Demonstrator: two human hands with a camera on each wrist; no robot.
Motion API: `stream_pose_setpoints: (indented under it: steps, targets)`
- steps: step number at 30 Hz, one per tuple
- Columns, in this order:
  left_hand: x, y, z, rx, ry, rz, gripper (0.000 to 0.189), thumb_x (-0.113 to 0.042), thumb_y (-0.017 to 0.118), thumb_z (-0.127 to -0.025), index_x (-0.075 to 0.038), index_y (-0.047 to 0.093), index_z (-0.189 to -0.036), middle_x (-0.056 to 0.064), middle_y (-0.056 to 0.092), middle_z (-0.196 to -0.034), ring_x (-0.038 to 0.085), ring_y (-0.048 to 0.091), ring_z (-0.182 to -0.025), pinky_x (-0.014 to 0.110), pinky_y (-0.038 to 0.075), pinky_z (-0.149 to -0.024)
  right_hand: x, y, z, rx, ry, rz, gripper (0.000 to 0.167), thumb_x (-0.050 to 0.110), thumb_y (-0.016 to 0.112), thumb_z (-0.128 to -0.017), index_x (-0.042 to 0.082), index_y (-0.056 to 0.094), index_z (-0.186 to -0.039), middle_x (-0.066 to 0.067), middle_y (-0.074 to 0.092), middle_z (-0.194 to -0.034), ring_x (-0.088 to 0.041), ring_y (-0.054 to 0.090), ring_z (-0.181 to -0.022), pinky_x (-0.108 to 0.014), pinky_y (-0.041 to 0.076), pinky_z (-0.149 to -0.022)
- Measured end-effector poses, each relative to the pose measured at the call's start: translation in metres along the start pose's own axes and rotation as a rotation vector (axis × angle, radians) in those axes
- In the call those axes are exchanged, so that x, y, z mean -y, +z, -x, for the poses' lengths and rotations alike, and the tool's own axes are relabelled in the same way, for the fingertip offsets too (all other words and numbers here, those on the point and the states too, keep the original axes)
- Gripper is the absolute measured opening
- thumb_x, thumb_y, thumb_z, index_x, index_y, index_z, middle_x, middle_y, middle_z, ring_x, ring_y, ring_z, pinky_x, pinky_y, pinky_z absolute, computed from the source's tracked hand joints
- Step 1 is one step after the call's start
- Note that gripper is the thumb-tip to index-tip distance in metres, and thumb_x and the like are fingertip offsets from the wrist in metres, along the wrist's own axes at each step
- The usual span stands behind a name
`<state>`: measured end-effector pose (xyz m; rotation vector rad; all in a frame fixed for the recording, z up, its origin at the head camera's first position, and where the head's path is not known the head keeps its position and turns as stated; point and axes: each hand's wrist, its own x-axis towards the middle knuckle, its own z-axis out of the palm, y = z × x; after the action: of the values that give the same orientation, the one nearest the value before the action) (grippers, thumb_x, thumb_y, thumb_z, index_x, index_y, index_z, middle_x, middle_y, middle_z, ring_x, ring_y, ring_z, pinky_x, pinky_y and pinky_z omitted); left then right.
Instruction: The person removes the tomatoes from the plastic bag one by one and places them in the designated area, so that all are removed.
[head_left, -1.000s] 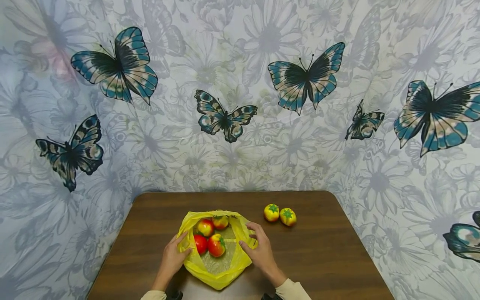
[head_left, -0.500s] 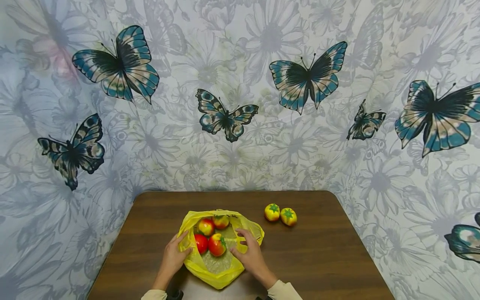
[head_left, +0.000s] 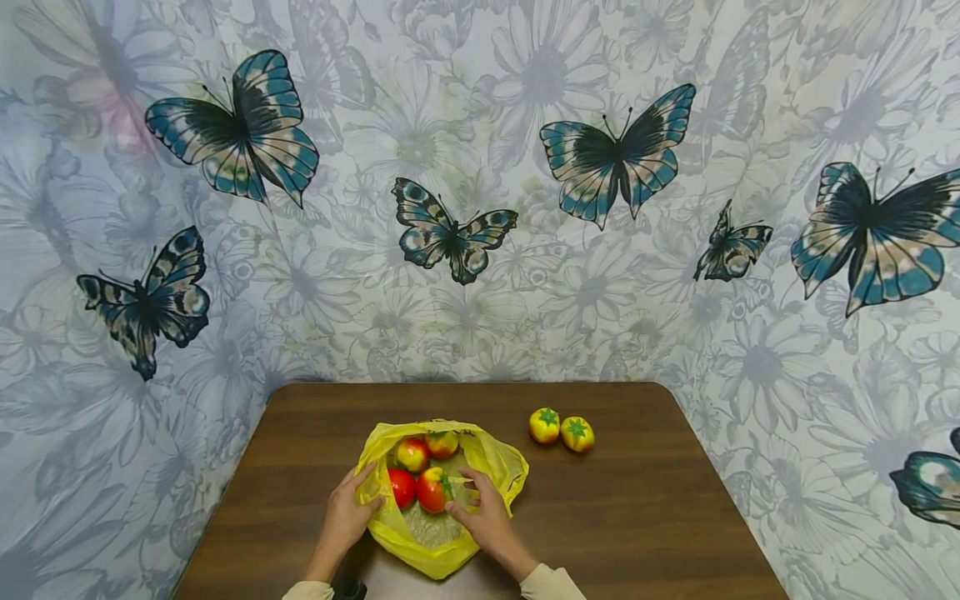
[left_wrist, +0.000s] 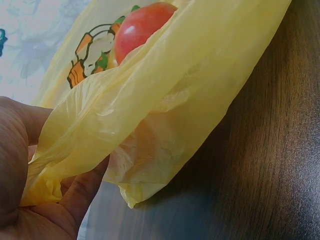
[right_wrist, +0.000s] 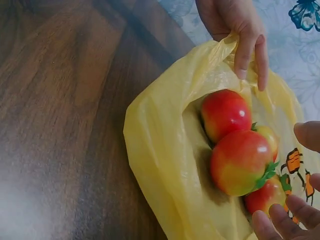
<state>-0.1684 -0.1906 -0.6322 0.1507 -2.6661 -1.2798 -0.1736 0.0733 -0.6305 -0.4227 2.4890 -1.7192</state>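
Observation:
A yellow plastic bag (head_left: pixel 438 565) lies on the table with its mouth spread open and several red-and-yellow tomatoes inside. My left hand (head_left: pixel 345 515) pinches the bag's left rim; in the left wrist view, crumpled film sits between thumb and fingers of that hand (left_wrist: pixel 82 195). Over the mouth's right side is my right hand (head_left: pixel 486 518), thumb and fingers apart, right by the nearest tomato (head_left: pixel 432 490). The right wrist view has the fingertips (right_wrist: pixel 264 225) close to this green-leaved tomato (right_wrist: pixel 241 162), nothing gripped. A redder tomato (head_left: pixel 401 488) sits on its left, and two lie behind.
Two yellower tomatoes (head_left: pixel 544 425) with green tops stand outside the bag, toward the back right of the brown wooden table (head_left: pixel 645 517). Behind the table rises a wall (head_left: pixel 480 333) with flower and butterfly prints.
My right hand has let go of the bag's right rim and moved left over the mouth toward the nearest tomato. That rim has spread outward. My left hand has stayed in place.

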Motion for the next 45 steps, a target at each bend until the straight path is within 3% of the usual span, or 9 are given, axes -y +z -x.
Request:
stream_pose_setpoints:
  steps: [8,16,24,32,38,45]
  targets:
    - [0.0,0.0,0.0,0.023,-0.02,0.008,0.063,-0.002,0.078,-0.076,-0.003,0.058,-0.136,0.028,0.048,-0.144,0.048,0.046,-0.132,0.06,0.038,-0.108,-0.003,0.009,-0.009,0.017,0.062,0.012,0.063,0.031,0.07,-0.09,0.002,0.047,-0.141,-0.02,0.053,-0.139,-0.041,0.054,-0.123,-0.052,0.053,-0.091]
    - [0.001,0.0,0.001,0.014,0.002,0.0,0.063,-0.001,0.078,-0.075,-0.001,0.058,-0.135,0.028,0.05,-0.142,0.048,0.048,-0.131,0.06,0.039,-0.108,-0.009,0.018,-0.017,0.026,0.097,0.007,0.064,0.032,0.067,-0.093,0.0,0.044,-0.142,-0.021,0.052,-0.14,-0.042,0.052,-0.124,-0.049,0.054,-0.091]
    - [0.001,0.0,0.001,0.03,-0.004,0.005,0.061,-0.001,0.077,-0.077,-0.001,0.058,-0.135,0.028,0.049,-0.144,0.048,0.046,-0.132,0.06,0.038,-0.108,-0.011,0.023,-0.025,0.021,0.16,0.017,0.065,0.033,0.07,-0.09,0.002,0.045,-0.142,-0.022,0.057,-0.133,-0.04,0.056,-0.12,-0.056,0.048,-0.097]
    - [-0.001,-0.001,0.001,0.035,-0.009,0.006,0.061,-0.001,0.076,-0.078,-0.001,0.057,-0.136,0.028,0.048,-0.144,0.048,0.045,-0.133,0.06,0.036,-0.109,-0.015,0.028,-0.026,0.031,0.156,0.006,0.059,0.032,0.067,-0.092,0.004,0.046,-0.14,-0.02,0.06,-0.128,-0.035,0.059,-0.112,-0.048,0.053,-0.087]
    - [0.0,-0.001,0.001,0.035,-0.009,0.005,0.061,-0.001,0.077,-0.078,-0.001,0.057,-0.136,0.028,0.048,-0.144,0.048,0.045,-0.133,0.06,0.036,-0.109,-0.013,0.032,-0.026,0.024,0.152,0.004,0.055,0.03,0.07,-0.091,0.007,0.05,-0.136,-0.021,0.06,-0.127,-0.035,0.059,-0.112,-0.051,0.051,-0.091]
    - [-0.001,-0.001,0.002,0.033,-0.015,0.01,0.061,-0.001,0.077,-0.078,-0.001,0.058,-0.135,0.029,0.048,-0.144,0.049,0.046,-0.132,0.061,0.037,-0.109,-0.012,0.035,-0.03,0.019,0.212,-0.009,0.059,0.03,0.074,-0.087,0.008,0.051,-0.137,-0.017,0.06,-0.127,-0.031,0.058,-0.111,-0.049,0.051,-0.092]
